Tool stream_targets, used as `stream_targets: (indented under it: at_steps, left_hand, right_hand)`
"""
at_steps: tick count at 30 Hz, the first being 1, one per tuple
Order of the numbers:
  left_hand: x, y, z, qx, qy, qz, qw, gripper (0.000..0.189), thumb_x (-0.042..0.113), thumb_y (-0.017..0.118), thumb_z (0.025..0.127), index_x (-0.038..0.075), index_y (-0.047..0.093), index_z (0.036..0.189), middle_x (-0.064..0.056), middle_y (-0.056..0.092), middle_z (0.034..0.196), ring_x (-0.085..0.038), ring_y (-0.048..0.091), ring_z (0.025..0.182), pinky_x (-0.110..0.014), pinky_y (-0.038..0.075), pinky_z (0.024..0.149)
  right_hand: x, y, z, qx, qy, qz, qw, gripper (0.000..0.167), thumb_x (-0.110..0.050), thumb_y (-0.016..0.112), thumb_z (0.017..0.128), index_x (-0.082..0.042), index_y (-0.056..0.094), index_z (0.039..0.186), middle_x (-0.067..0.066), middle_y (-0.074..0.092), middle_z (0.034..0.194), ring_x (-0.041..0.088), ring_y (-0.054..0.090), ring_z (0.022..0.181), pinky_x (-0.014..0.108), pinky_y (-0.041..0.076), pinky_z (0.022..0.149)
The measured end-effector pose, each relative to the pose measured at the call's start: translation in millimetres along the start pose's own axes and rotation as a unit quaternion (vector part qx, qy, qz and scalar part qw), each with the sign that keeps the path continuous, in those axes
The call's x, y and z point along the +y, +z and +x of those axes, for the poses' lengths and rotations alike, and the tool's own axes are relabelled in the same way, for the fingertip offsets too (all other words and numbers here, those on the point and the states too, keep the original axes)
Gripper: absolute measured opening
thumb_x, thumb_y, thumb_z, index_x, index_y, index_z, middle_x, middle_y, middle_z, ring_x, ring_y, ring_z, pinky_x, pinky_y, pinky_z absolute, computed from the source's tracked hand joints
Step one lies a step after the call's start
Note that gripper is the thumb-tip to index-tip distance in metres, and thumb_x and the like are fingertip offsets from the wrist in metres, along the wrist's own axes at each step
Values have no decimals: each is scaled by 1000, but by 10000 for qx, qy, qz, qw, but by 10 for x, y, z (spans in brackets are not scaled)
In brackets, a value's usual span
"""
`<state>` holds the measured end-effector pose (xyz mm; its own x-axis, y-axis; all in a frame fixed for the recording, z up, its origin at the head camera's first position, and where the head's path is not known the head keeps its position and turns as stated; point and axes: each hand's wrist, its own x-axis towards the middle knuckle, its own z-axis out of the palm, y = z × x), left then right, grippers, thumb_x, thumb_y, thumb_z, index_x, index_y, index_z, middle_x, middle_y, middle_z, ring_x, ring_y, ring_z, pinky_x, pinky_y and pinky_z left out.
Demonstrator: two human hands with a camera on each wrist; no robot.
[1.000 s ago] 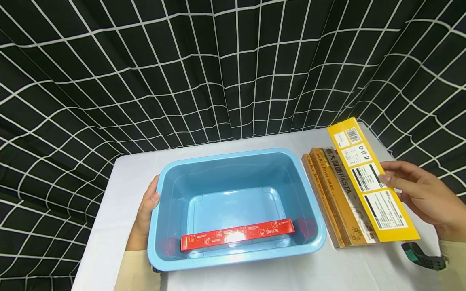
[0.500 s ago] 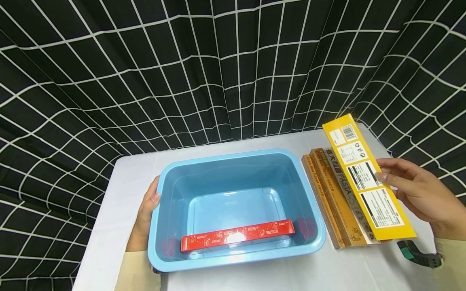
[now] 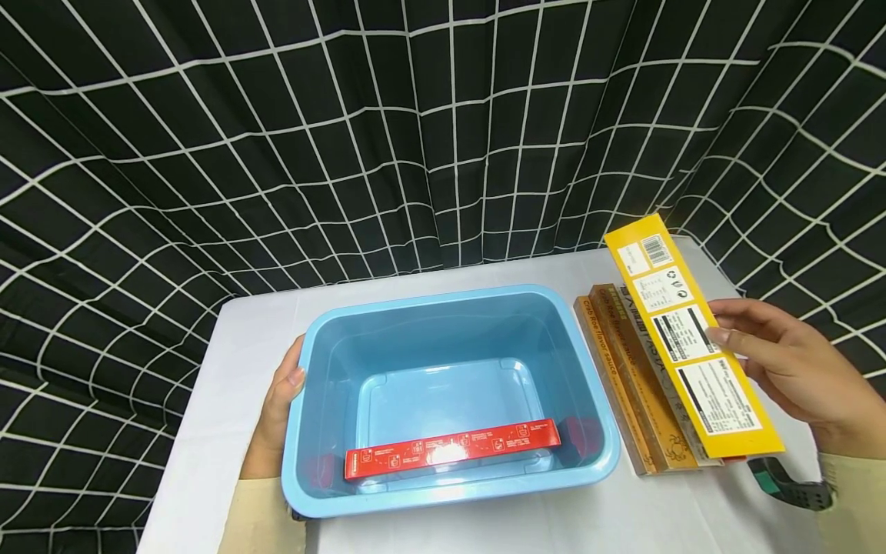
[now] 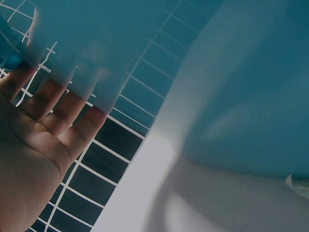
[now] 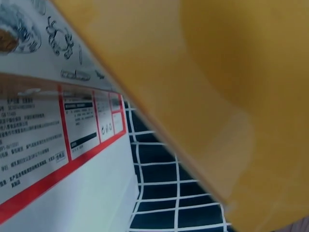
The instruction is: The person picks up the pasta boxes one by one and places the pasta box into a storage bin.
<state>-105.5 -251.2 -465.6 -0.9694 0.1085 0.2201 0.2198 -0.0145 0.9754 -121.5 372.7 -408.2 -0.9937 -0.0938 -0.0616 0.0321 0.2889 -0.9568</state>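
Observation:
A light blue plastic bin (image 3: 429,327) stands on the white table with one red box (image 3: 453,448) lying inside along its near wall. My left hand (image 3: 278,400) holds the bin's left side, thumb at the rim; in the left wrist view its fingers (image 4: 89,125) lie against the translucent wall. In my right hand (image 3: 796,368) is a long yellow box (image 3: 713,362), pinched by its right edge with thumb on top. This box leans above a row of boxes to the right of the bin. It fills much of the right wrist view.
Two brown boxes lettered "Crab Roe flavor sauce" (image 3: 617,385) stand beside the bin. A "PASTA" box (image 3: 666,373) next to them is partly covered. In the right wrist view appears a box with a red-framed label (image 5: 79,128). Black gridded curtains (image 3: 443,138) surround the table (image 3: 238,331).
My right hand has shifted left and slightly away with the yellow box, which now covers more of the "PASTA" box. The left hand, the bin and the red box stay in place.

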Motion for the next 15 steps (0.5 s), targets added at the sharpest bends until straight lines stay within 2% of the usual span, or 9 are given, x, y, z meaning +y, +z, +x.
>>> stream_targets:
  at_steps: [3,9,15]
  left_hand:
    - [5,-4,5,-13,27,57,10000,65,31,36,103,4,45,162,-21,55,151,-33,53,135,-36,50,107]
    - [13,-5,-3,-162,89,-126,9998,64,32,36,104,7,46,162,-19,56,150,-31,55,133,-37,51,107]
    - [18,-6,-8,-184,109,-203,9996,64,32,37,104,5,46,161,-19,57,149,-30,56,131,-38,52,105]
  right_hand:
    - [-20,26,1,-12,-6,17,10000,39,3,63,109,-23,61,138,-8,71,122,15,71,95,31,63,74]
    - [-65,78,10,-25,43,196,9998,39,4,65,108,-21,63,138,-5,72,121,16,71,94,31,63,73]
    - [-104,126,23,-61,56,36,10000,39,2,66,108,-22,63,138,-5,72,121,17,71,94,31,63,74]
